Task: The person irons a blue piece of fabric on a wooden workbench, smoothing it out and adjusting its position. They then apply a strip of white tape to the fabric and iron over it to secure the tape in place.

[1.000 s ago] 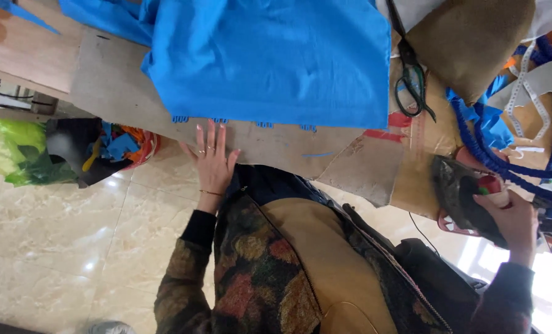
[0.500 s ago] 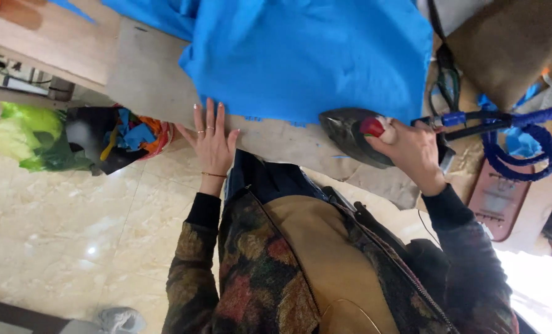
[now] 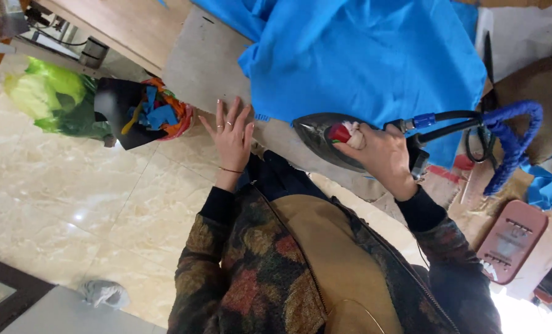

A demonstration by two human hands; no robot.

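Right hand (image 3: 384, 158) now gripping iron (image 3: 325, 137), carrying it from the table's far side to the blue cloth (image 3: 375, 55); left hand (image 3: 231, 133) staying spread flat on the table (image 3: 195, 68).

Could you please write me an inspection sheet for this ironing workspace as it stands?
Surface: grey board on a wooden table.
Job's things: blue cloth spread on the board; dark iron at its near edge.
Clutter: scissors, pink iron rest, blue scraps.
Hands: left hand flat on the board beside the cloth; right hand gripping the iron's handle.
Cables: blue-wrapped hose and black cord running from the iron.
Surroundings: marble floor, basket of scraps, green bag.
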